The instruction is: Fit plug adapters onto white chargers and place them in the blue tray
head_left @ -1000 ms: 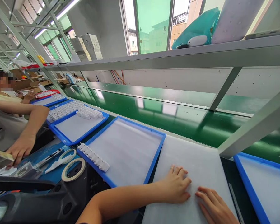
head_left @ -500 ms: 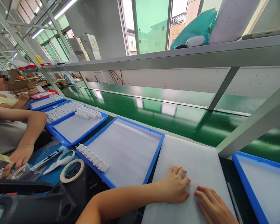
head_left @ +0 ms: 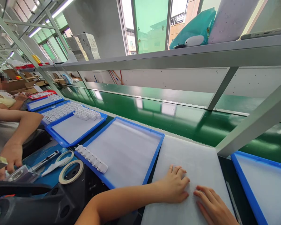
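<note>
A white sheet [head_left: 189,156] covers the table in front of me. My left hand [head_left: 174,184] rests palm down on it, fingers apart, holding nothing. Just to its right lies my right hand [head_left: 214,203], also on the sheet, fingers stretched out and nothing in them; its wrist reaches the bottom edge. The two hands do not touch. Left of the sheet is a blue-rimmed tray [head_left: 128,150] with a white lining, and a row of small white parts [head_left: 91,158] sits along its left side.
More blue trays [head_left: 76,128] hold white parts at left. Tape rolls [head_left: 71,172], scissors [head_left: 53,165] and a co-worker's hand [head_left: 11,156] are at lower left. Another blue-rimmed tray [head_left: 267,184] is at right. A metal shelf [head_left: 154,61] spans above a green belt [head_left: 140,107].
The view has shifted slightly. The co-worker's near hand has moved a little left with a pale yellow object. My hands keep their places on the sheet.
</note>
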Demonstrator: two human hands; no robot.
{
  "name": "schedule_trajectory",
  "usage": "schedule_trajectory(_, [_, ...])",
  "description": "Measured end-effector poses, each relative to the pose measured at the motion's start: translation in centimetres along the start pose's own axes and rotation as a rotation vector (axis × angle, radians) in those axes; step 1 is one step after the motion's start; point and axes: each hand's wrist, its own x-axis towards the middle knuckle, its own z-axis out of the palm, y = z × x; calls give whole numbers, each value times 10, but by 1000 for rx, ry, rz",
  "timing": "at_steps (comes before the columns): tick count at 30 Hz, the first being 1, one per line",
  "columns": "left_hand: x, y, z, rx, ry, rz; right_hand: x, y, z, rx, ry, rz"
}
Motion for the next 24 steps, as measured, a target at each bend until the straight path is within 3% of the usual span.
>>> schedule_trajectory(24, [0,3,-6,-20,-29,-12,-2,0,2,-13,-21,1])
